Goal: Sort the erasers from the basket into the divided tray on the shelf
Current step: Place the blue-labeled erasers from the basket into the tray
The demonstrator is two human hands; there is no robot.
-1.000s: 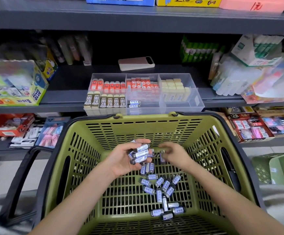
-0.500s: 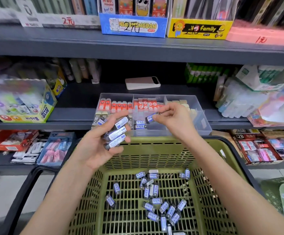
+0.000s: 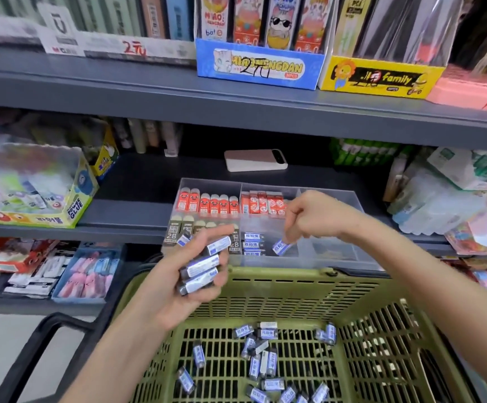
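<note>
Grey shop shelf (image 3: pixel 131 216) holds the divided tray (image 3: pixel 334 253) behind the basket (image 3: pixel 280 280).

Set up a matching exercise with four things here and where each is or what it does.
1 left hand
2 right hand
3 basket
4 white flat device

A lies on the shelf behind the tray
B pinches one eraser at the tray
C holds a handful of erasers
D contains loose erasers

Pairs: 1-C, 2-B, 3-D, 4-A
</note>
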